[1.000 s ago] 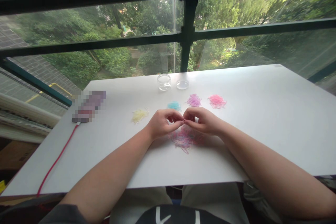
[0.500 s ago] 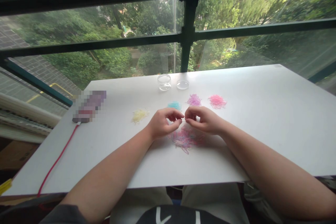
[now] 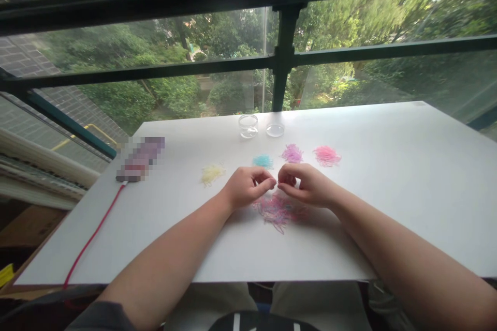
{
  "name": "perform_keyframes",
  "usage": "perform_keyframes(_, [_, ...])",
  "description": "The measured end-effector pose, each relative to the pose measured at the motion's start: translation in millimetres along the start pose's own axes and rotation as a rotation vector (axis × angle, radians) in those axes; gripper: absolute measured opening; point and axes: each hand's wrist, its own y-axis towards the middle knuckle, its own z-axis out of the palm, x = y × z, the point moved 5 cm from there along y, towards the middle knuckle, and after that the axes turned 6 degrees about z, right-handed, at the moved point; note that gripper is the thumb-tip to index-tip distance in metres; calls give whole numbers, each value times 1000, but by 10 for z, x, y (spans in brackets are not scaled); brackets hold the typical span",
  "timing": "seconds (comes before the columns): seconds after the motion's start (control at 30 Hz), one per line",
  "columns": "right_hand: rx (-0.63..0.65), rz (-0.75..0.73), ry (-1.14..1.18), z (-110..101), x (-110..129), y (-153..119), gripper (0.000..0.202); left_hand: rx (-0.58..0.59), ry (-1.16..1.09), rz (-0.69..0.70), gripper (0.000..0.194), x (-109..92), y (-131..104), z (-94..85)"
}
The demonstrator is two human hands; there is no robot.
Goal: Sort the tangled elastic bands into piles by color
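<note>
My left hand [image 3: 250, 186] and my right hand [image 3: 305, 184] meet almost fingertip to fingertip just above a mixed pile of thin, loop-like small rubber bands [image 3: 279, 213]. Thumb and forefinger are pinched together on each hand. Whatever sits in the pinches is too small to make out. Part of the mixed pile is hidden by the hands. Behind them lie single-colour heaps: yellow bands [image 3: 212, 174], blue bands [image 3: 263, 161], purple bands [image 3: 292, 153] and pink bands [image 3: 326, 155].
A clear round jar [image 3: 248, 127] stands at the back of the white table [image 3: 388, 207], with a clear lid [image 3: 275, 130] beside it. At the left lies a blurred-out phone-like object [image 3: 140, 159] with a red cable [image 3: 95, 232]. Windows rise behind the table.
The camera view has shifted slightly, so everything sits a little lower and further right. A thin pale strand that showed between the fingertips is no longer distinct. Both hands stay pinched over the pile.
</note>
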Motion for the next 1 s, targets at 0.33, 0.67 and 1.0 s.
perform_keyframes(0.33, [78,15,-97,94,-28,-22,15,46,-19,0,19,-21,-11,50])
perform_keyframes(0.67, [82,39,-96,114,-50,-15,11,9,11,25,17,-23,-3,39])
perform_keyframes(1.0, [79,74,-64,113,-118,-7,13,-2,26,101,14,-52,6,22])
